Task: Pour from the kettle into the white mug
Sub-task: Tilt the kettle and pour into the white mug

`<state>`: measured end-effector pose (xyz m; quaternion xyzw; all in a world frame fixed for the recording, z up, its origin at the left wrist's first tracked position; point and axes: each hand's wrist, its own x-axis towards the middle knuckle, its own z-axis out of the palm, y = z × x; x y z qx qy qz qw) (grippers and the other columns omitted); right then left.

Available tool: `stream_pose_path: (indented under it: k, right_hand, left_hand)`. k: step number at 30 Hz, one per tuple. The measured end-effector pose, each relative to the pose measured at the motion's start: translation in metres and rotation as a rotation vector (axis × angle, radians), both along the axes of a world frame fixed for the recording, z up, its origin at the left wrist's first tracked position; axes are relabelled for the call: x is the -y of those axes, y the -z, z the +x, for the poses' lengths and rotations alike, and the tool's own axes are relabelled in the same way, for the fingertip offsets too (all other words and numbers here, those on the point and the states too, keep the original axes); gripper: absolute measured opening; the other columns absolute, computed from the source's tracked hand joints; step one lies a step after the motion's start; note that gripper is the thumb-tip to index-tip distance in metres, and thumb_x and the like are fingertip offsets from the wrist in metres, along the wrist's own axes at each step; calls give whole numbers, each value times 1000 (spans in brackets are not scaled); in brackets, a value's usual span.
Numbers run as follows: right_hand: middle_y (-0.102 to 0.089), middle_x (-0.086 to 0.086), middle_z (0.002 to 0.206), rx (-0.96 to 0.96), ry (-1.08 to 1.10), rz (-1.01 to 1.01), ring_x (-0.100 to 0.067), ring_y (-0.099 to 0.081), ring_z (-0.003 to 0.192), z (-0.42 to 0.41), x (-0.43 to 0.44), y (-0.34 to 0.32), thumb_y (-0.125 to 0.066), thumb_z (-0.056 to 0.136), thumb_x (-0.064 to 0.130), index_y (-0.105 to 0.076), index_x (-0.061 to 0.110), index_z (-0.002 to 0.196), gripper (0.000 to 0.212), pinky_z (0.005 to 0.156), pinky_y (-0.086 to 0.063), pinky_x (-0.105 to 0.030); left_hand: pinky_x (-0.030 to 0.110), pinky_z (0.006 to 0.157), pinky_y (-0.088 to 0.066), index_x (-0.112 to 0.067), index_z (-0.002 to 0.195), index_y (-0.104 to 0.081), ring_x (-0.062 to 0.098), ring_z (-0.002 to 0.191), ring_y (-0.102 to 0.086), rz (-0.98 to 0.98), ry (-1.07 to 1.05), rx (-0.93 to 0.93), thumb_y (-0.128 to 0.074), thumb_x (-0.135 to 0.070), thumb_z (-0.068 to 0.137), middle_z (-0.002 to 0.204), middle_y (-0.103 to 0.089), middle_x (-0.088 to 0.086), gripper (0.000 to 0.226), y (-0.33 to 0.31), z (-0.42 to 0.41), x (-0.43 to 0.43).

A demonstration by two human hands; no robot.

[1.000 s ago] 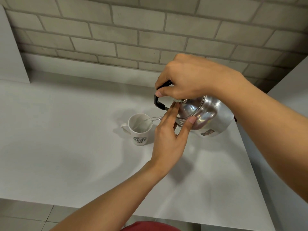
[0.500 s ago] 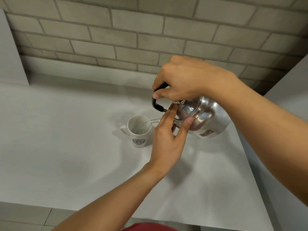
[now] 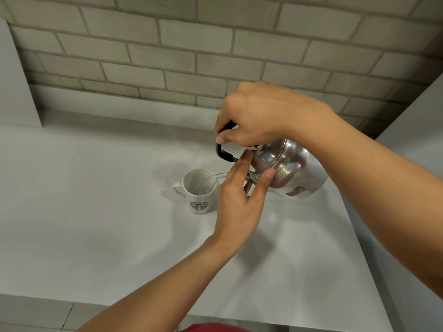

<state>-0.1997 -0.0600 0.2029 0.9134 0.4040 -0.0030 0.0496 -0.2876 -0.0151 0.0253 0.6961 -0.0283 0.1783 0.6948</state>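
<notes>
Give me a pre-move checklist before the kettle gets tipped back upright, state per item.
1. Right hand gripping the black handle: ok.
2. Left hand fingers pressing the lid of the tilted kettle: ok.
3. Stream landing inside the white mug: ok.
4. Mug upright on the counter, handle pointing left: ok.
5. Fill level below the rim: ok, though the exact level is hard to read.
6. Spills on the counter around the mug: none seen, ok.
</notes>
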Motion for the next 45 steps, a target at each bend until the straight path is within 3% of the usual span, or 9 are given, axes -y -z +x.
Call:
stream_pose_path:
  k: [5,10,20,25,29,34,39,42,45]
  right_hand:
    - [-66,10,71,5,-9,-20,-22,-60,77,-1,-2,0,-64,95,45,-81,33,103,22,59,-47,-32]
    - [-55,15,66,5,-2,-32,-22,-58,77,0,-3,0,-65,95,45,-81,34,105,22,56,-40,-30]
    - [-74,2,84,-18,-12,-51,-28,-68,83,-2,-6,9,-64,96,44,-81,30,103,23,70,-59,-43]
    - [-58,11,70,-19,9,-2,-29,-65,81,1,-1,15,-64,95,46,-80,34,104,22,62,-51,-34]
    - [-62,11,73,-27,24,83,-27,-64,80,2,11,25,-61,96,49,-79,38,108,24,59,-47,-33]
    - [-70,10,78,-10,27,206,-16,-52,69,-3,30,42,-57,98,50,-78,36,112,29,65,-53,-40]
    - [-77,4,86,49,18,388,-20,-65,77,-7,55,61,-57,100,49,-78,31,118,33,69,-55,-44]
    - [-78,4,85,99,36,534,-18,-67,75,-10,73,75,-60,100,45,-79,26,117,31,70,-55,-43]
    - [-81,3,94,104,108,721,-17,-73,81,-14,90,89,-67,98,38,-80,23,114,26,75,-56,-41]
  left_hand:
    - [9,98,-48,-20,151,-55,-7,131,-57,1,-4,-3,-68,-46,97,141,-65,-13,61,1,0,1]
    - [6,96,-46,-22,150,-54,-14,129,-54,-18,5,-15,-68,-47,97,138,-62,-23,61,2,0,1]
    - [8,94,-49,-24,150,-54,-3,124,-62,-60,8,-32,-69,-41,98,133,-67,-18,57,7,-2,-1]
    - [18,99,-54,-26,150,-54,2,124,-64,-10,16,-32,-68,-40,99,130,-67,-20,55,11,-1,-4]
    - [29,102,-54,-26,150,-54,6,125,-64,88,32,-24,-68,-44,98,131,-68,-17,56,15,-1,-10]
    - [28,100,-53,-25,146,-59,-1,121,-63,253,22,-43,-71,-43,97,133,-68,-16,54,19,-1,-19]
    - [34,111,-48,-25,149,-56,6,136,-56,354,70,-67,-72,-42,96,150,-60,-7,58,20,0,-27]
    - [37,104,-52,-24,127,-70,6,127,-60,360,12,-5,-78,-40,92,134,-63,-9,39,21,-1,-31]
    - [43,89,-59,-25,110,-58,7,110,-61,261,-68,18,-76,-40,92,115,-57,-8,29,17,3,-34]
